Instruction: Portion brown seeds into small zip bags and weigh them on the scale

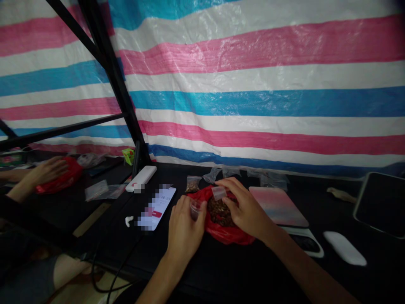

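A red plastic bag (232,236) lies spread on the black table, its mouth around a heap of small brown seed-like pieces (220,213). My left hand (185,226) is closed around a small clear plastic cup (195,207) at the bag's left edge. Over the right side of the heap, my right hand (242,207) pinches a small clear zip bag (219,193) between thumb and fingers. Whether anything is inside that zip bag, I cannot tell. Just behind the red bag sits a filled zip bag (192,184) of similar brown pieces.
Left of my hands are a phone (158,209), a white earbud (128,221) and a white power bank (141,178). To the right lie a pinkish flat case (278,207), a white mouse (344,248) and a tablet (382,204). Another person's hand (52,171) touches a red bag beyond the black frame (110,76).
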A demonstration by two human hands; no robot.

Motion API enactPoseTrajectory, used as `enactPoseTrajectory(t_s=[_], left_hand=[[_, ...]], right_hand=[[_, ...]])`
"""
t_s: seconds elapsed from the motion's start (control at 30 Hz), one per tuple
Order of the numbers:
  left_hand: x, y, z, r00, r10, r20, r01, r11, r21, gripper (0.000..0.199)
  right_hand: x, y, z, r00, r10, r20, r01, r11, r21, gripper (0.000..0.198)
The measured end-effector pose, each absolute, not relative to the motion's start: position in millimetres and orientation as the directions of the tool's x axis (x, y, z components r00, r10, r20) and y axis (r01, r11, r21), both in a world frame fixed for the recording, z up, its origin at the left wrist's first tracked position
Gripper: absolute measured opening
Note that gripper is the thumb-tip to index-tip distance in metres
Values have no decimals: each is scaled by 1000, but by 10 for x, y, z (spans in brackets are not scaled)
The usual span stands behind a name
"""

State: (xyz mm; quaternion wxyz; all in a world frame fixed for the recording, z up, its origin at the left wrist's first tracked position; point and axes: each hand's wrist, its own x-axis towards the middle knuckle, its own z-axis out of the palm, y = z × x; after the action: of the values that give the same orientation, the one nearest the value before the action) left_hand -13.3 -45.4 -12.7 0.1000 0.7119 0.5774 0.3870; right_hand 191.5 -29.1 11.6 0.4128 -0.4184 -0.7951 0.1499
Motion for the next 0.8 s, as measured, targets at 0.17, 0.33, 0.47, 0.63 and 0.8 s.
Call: enactPoseTrajectory(t_s=[0.17,0.33,0.47,0.63,0.8], left_hand=[[-150,-464,-165,-88,950,298,737,-139,661,30],[-75,-416,-303,25,969,245,466,-228,855,22],[-15,-402,-375,-26,971,236,289,-219,932,18],[1,-409,-382,-60,989,134,83,-129,988,21],[36,-407,-344,-48,993,111,-5,-111,994,19]], right_hand=[[2068,-160,48,-380,845,375,768,514,-381,43],[2085,-142,-44,-391,869,303,805,483,-345,47],[2080,-168,-66,-405,868,287,744,495,-448,57],[2055,-206,-36,-425,871,245,726,490,-483,49],[2009,-224,-65,-417,881,225,722,471,-506,45]])
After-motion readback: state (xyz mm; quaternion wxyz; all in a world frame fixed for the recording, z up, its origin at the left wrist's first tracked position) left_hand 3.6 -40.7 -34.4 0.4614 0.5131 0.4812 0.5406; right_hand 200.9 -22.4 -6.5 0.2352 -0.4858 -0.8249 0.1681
